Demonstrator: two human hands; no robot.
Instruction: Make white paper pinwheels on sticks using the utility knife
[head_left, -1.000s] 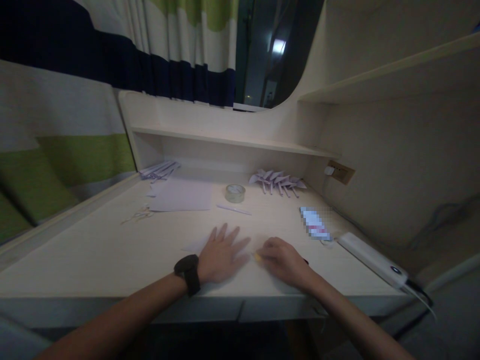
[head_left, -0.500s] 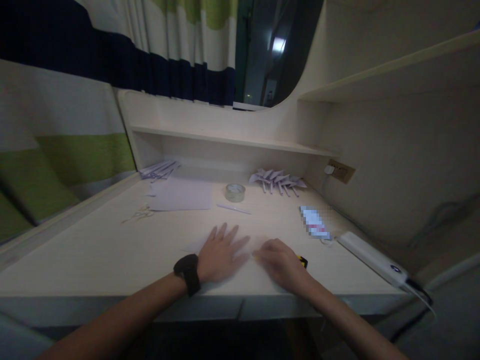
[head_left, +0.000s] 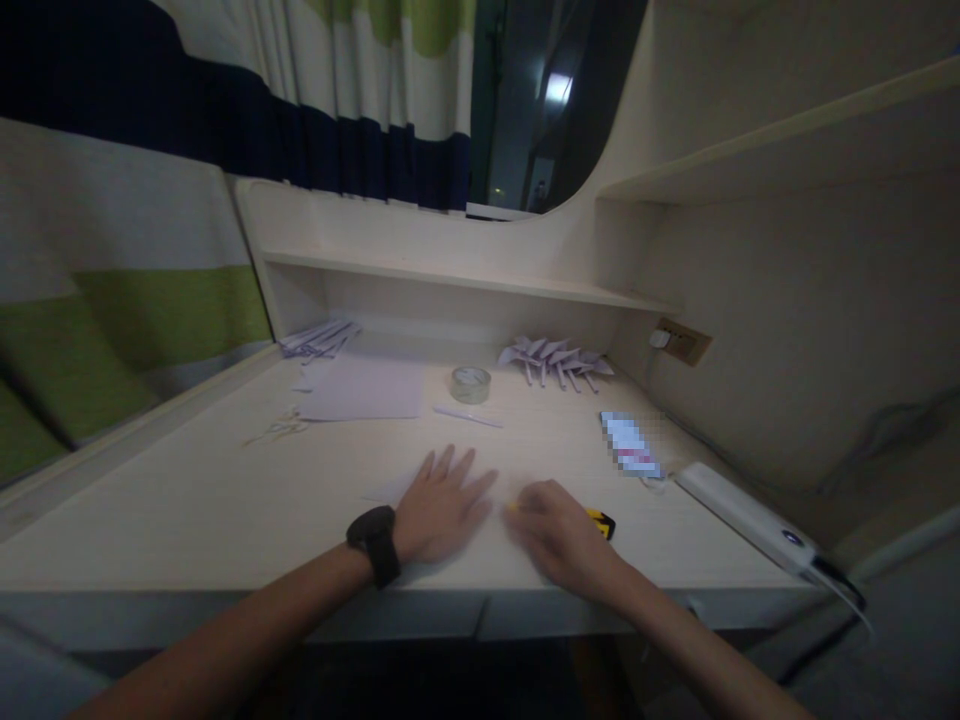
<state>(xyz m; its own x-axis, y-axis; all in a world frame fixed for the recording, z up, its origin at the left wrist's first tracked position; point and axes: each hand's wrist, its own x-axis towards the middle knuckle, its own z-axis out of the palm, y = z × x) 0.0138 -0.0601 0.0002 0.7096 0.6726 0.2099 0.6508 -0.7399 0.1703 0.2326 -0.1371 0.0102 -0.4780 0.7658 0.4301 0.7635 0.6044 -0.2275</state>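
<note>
The bench (head_left: 187, 520) is pale, with a long shelf (head_left: 450, 278) across its back. A big curtain (head_left: 135, 215) hangs behind, in white, green and dark blue. Beside it, a bright light (head_left: 557, 89) shows in the dark window (head_left: 514, 120). The wall (head_left: 787, 300) on the right has a brown socket (head_left: 685, 343), and another shelf (head_left: 787, 160) is higher up.

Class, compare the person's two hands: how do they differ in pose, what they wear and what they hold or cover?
The left hand is flat, fingers spread; the right hand is curled. The left wrist wears a black watch; the right is bare. The left partly covers a pale sheet; the right holds a yellow-and-black item, mostly hidden. Both are near the desk's front edge.
</note>
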